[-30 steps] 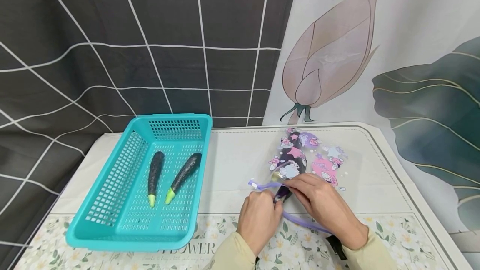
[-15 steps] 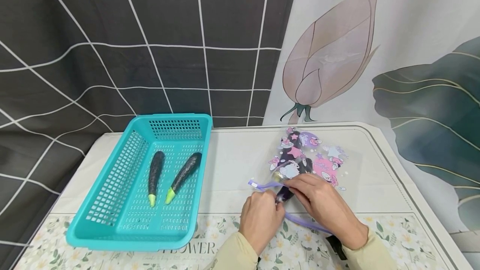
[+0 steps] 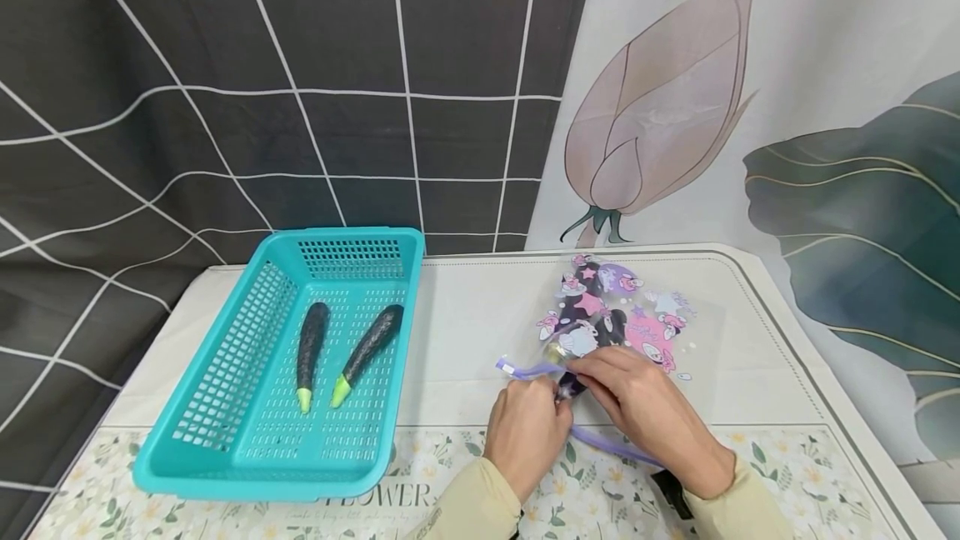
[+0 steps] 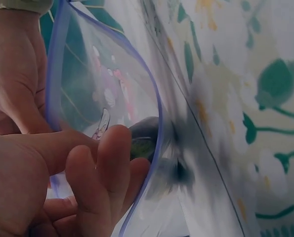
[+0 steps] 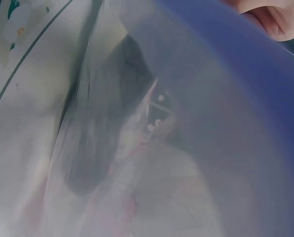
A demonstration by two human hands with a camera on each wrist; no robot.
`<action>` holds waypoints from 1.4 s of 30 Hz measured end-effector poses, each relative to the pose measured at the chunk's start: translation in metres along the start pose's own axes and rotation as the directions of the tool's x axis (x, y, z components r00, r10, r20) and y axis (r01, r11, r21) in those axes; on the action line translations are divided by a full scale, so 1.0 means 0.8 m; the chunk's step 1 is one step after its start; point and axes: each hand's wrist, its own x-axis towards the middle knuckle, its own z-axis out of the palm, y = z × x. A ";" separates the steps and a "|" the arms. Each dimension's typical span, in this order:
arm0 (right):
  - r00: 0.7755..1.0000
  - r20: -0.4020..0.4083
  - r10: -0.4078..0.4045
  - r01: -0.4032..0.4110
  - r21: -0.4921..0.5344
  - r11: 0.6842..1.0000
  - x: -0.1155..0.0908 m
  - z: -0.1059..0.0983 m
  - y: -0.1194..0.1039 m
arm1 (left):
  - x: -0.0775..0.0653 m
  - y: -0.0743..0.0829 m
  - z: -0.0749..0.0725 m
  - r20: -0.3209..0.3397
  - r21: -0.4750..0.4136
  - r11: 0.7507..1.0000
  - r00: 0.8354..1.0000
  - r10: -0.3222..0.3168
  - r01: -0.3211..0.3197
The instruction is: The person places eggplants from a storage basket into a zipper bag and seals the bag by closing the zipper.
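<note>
A clear zip bag (image 3: 693, 357) with pink and purple cartoon prints lies on the right of the table, its purple zip strip (image 3: 603, 442) spread apart. Dark eggplants (image 3: 572, 311) show through its plastic. At the mouth, my left hand (image 3: 528, 432) holds another eggplant (image 3: 572, 386) by its near end; in the left wrist view the fingers reach inside the purple rim (image 4: 155, 89), close to a dark, green-tipped end (image 4: 145, 143). My right hand (image 3: 645, 402) pinches the bag's upper lip. Through blurred plastic, the right wrist view shows a dark eggplant shape (image 5: 102, 138).
On the left stands a turquoise basket (image 3: 202, 486) with two eggplants, one upright (image 3: 311, 344) and one slanted (image 3: 367, 355). A floral mat (image 3: 795, 490) covers the near part of the table. Behind hang a dark grid cloth (image 3: 337, 48) and a floral curtain (image 3: 825, 48).
My left hand has edged right, and the eggplant it holds has slid further into the bag. More dark eggplant shows through the plastic. The right hand stays in place.
</note>
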 end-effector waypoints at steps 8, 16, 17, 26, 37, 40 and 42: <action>1.000 0.005 0.007 -0.007 -0.005 1.000 0.001 0.000 -0.002 | 0.003 -0.001 0.005 -0.019 0.021 1.000 1.000 0.008 -0.008; 1.000 0.007 0.008 -0.008 -0.006 1.000 0.001 0.000 -0.002 | 0.006 0.000 0.008 -0.017 0.031 0.999 1.000 0.025 -0.024; 1.000 0.007 0.009 -0.009 -0.007 1.000 0.001 0.000 -0.002 | 0.007 0.000 0.008 -0.016 0.031 0.999 1.000 0.023 -0.022; 1.000 0.004 0.016 -0.016 -0.010 1.000 0.001 -0.001 -0.001 | 0.009 -0.001 0.013 -0.008 0.029 0.999 1.000 0.018 -0.018; 1.000 0.000 0.007 -0.007 -0.005 1.000 0.001 0.000 -0.002 | 0.011 0.001 0.020 0.002 0.031 0.999 1.000 0.005 -0.005; 1.000 -0.001 0.006 -0.006 -0.003 1.000 0.001 0.000 -0.001 | 0.012 0.000 0.022 0.000 0.038 0.999 1.000 0.009 -0.009; 1.000 0.002 0.008 -0.008 -0.003 1.000 0.001 0.000 -0.001 | 0.012 0.000 0.021 0.004 0.044 0.999 1.000 0.009 -0.010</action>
